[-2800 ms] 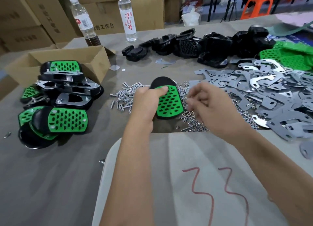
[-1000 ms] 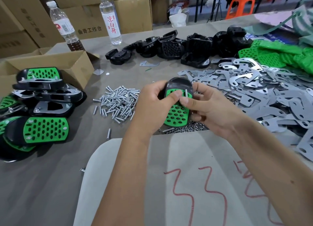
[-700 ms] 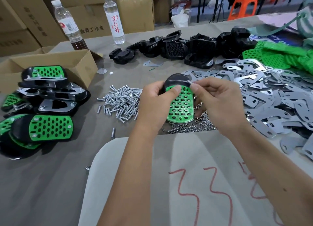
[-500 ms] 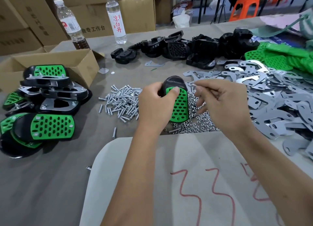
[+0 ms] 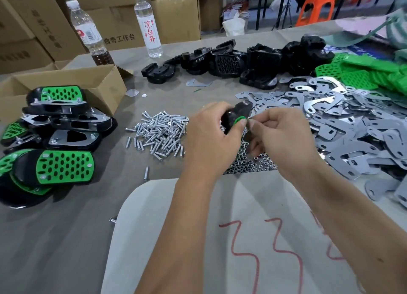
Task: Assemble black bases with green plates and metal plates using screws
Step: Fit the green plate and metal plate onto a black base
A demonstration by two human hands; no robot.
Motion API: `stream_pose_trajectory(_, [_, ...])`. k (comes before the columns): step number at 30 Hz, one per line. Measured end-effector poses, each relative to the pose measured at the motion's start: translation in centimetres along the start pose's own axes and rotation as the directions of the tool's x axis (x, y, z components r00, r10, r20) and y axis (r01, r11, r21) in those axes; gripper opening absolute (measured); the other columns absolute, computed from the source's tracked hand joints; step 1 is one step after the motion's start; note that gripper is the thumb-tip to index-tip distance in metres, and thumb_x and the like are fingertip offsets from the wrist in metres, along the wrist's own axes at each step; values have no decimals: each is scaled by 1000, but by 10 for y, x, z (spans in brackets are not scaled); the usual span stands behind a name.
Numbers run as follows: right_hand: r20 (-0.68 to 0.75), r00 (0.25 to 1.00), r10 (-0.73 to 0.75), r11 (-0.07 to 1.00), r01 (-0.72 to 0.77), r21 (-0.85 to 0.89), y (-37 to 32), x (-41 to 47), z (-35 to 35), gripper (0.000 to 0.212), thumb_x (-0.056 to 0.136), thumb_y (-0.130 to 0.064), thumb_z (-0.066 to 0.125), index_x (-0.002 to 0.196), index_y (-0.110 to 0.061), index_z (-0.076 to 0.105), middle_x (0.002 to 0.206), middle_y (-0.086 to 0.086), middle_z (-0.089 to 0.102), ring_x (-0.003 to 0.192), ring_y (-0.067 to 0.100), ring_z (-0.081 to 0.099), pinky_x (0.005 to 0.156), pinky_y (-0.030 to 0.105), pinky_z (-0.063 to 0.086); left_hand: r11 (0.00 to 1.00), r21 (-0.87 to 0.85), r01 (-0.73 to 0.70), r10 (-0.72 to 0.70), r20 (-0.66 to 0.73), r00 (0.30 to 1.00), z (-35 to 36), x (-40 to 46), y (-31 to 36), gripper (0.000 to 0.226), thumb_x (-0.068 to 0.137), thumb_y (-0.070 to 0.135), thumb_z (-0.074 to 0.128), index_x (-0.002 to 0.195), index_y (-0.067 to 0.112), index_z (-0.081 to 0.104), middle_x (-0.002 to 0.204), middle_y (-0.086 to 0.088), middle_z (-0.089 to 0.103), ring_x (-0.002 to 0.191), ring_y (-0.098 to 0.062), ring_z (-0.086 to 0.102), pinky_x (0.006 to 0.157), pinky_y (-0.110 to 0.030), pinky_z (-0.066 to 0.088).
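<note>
Left hand (image 5: 211, 139) grips glossy black base (image 5: 236, 114), perforated green plate (image 5: 239, 120).

Loose silver screw heap (image 5: 159, 132) at table centre; stacked finished green-and-black assemblies (image 5: 55, 130) left, before open cardboard box (image 5: 88, 82); grey metal plates (image 5: 352, 126) right; bare black bases (image 5: 231, 62) behind.

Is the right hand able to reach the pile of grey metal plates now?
Probably yes: the grey metal plates lie just beside the right hand, nothing between, though its fingers seem busy.
</note>
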State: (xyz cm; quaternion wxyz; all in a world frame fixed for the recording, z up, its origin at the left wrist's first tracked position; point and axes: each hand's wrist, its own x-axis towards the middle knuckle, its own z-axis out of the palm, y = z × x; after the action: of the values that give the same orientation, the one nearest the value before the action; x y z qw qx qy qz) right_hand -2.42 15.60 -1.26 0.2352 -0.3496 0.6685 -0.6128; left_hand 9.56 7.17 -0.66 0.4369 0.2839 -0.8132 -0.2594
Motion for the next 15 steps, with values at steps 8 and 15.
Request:
stream_pose_trajectory(8, [-38, 954, -296, 903, 267, -336, -3, -3, 0, 15, 97, -1, 62, 83, -5, 65, 57, 8, 65, 45, 28, 66, 46, 51, 56, 999, -44, -1, -1, -47, 999, 2, 0, 4, 12, 84, 24, 74, 88, 13, 72, 74, 7, 63, 70, -13, 53, 65, -33, 43])
stream_pose_trajectory(15, [-40, 995, 91, 989, -85, 118, -4, 0, 3, 24, 99, 4, 59, 76, 0, 64, 48, 4, 60, 37, 14, 55, 37, 25, 44, 998, 5, -61, 61, 19, 998, 3, -2, 4, 14, 83, 20, 75, 92, 10, 72, 79, 4, 64, 76, -19, 57, 71, -40, 46])
